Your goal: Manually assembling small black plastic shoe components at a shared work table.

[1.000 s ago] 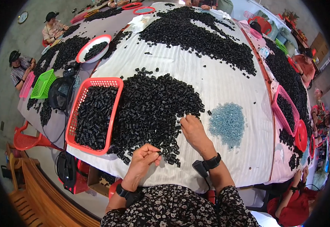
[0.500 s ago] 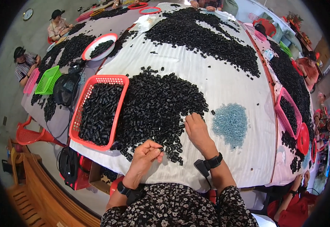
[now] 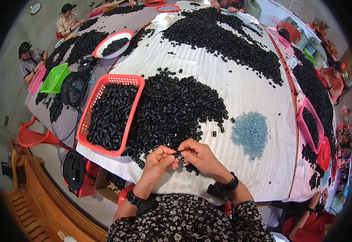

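Observation:
My left hand [image 3: 159,163] pinches a small black plastic piece [image 3: 177,154] over the near edge of the table. Fingertips of my right hand [image 3: 198,156] meet it there, closed against the same spot; whether they hold a second small part is hidden. Just beyond both hands spreads a big heap of short black tube-like pieces [image 3: 172,109]. A red plastic basket [image 3: 140,103], filled with the same black pieces, stands left of the heap. To the right lies a pile of small clear bluish pieces [image 3: 249,135] on the white cloth [image 3: 240,177].
More black pieces [image 3: 224,40] cover the table's far part. A red-rimmed white basin [image 3: 97,52], a green basket [image 3: 47,82] and a pink basket [image 3: 319,139] sit at the sides. Several people work around the tables. A red stool [image 3: 34,137] stands on the left.
My right hand has come left from the heap's right edge to meet my left hand at the black piece. The left hand keeps its pinch. The whole view has shifted slightly.

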The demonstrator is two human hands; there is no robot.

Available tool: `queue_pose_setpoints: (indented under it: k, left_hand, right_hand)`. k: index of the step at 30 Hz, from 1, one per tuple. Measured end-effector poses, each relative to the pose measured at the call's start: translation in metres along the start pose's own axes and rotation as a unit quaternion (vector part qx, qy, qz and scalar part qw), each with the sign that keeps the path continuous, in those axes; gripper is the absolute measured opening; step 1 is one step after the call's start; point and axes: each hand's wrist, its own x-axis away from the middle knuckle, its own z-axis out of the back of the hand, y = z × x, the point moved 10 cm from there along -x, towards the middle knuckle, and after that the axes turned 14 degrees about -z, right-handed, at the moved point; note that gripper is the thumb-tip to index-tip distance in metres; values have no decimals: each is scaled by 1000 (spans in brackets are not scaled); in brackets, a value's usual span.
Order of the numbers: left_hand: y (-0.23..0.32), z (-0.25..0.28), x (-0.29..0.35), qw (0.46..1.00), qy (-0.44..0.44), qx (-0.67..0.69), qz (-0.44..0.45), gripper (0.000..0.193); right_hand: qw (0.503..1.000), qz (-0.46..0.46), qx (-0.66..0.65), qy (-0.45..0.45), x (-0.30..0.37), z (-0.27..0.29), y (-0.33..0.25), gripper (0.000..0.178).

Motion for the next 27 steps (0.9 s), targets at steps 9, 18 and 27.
queue_pose_setpoints:
  k: [9, 18, 27]
  left_hand:
    - [6, -2, -1, 997, -13, -62, -34, 11]
    - [14, -1, -3, 983, -26, -166, -72, 10]
    - [6, -1, -3, 973, 2, -219, -78, 4]
  right_hand:
    - [998, 23, 58, 13, 2, -4, -3, 9]
    - [994, 25, 106, 22, 6, -8, -12, 7]
    - [920, 163, 332, 131, 21, -27, -19, 23]
